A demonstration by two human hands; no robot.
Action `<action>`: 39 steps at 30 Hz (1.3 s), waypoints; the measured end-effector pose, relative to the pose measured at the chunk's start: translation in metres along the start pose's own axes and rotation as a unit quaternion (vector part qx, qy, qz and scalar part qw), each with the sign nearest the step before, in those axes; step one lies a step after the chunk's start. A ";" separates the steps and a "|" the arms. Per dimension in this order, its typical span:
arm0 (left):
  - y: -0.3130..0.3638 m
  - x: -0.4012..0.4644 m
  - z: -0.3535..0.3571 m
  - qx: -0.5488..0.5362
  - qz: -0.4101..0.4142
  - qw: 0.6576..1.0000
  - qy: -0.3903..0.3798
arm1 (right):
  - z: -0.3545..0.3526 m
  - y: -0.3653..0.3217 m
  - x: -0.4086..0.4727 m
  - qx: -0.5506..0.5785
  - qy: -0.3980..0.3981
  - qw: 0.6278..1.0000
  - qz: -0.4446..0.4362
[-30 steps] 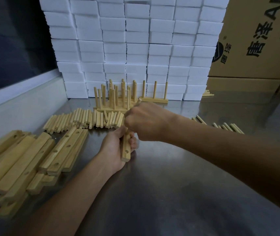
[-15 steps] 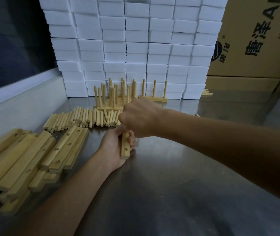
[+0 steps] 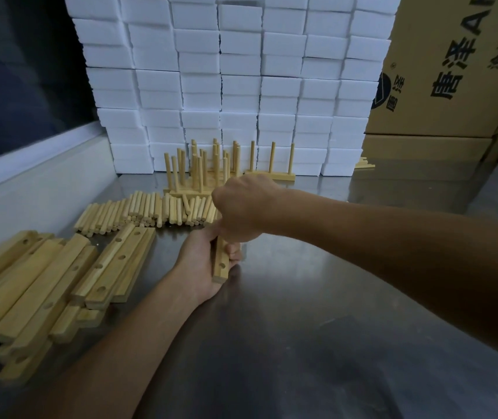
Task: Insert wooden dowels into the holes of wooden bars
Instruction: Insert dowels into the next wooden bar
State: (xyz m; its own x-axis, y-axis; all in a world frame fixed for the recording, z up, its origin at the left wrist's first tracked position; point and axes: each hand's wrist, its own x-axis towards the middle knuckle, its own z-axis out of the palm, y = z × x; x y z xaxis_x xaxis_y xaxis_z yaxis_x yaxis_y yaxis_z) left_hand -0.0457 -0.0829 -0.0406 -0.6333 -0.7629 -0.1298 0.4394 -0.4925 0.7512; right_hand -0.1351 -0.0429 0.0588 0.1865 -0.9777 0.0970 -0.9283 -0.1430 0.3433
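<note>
My left hand grips a short wooden bar just above the steel table, and one hole shows near the bar's near end. My right hand is a closed fist directly on top of the bar's far part. The dowel it holds is hidden inside the fist. Loose dowels lie in a row behind the hands. A pile of drilled bars lies at the left. Finished bars with upright dowels stand further back.
A wall of white foam blocks closes the back of the steel table. A large cardboard box stands at the back right. A pale ledge runs along the left side.
My right fist has come down and slightly left onto the bar. The dowel tip that stuck out above the fist is no longer visible. My left hand keeps the bar in place.
</note>
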 end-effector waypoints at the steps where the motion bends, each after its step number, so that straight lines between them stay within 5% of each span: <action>1: 0.000 0.000 0.000 -0.004 0.000 1.000 0.005 | 0.000 0.000 0.000 0.018 -0.007 1.000 0.015; 5: 0.000 -0.003 0.002 -0.014 -0.003 1.000 -0.001 | -0.002 0.000 0.000 0.022 0.007 1.000 0.002; 10: 0.000 -0.002 0.004 -0.036 -0.028 0.998 0.031 | -0.015 0.025 -0.004 0.184 -0.011 0.982 0.034; 16: -0.001 -0.002 0.006 -0.045 -0.012 0.997 0.057 | 0.006 0.064 -0.031 0.395 0.066 0.909 0.115; 20: -0.001 -0.003 0.009 -0.031 -0.019 0.998 0.056 | 0.055 0.065 -0.037 0.357 0.023 0.917 0.178; 25: 0.001 -0.004 0.009 -0.034 -0.017 0.998 0.052 | 0.093 0.053 -0.024 0.389 0.065 0.890 0.231; 39: 0.001 -0.005 0.009 -0.026 -0.017 0.998 0.053 | 0.114 0.055 0.006 0.256 0.021 0.908 0.332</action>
State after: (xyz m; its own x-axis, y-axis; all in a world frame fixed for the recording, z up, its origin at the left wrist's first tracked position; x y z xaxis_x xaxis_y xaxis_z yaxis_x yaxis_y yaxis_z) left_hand -0.0480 -0.0759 -0.0332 -0.5785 -0.7843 -0.2240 0.4527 -0.5372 0.7116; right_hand -0.2219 -0.0746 -0.0281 -0.4667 -0.8694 0.1625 -0.8662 0.4123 -0.2822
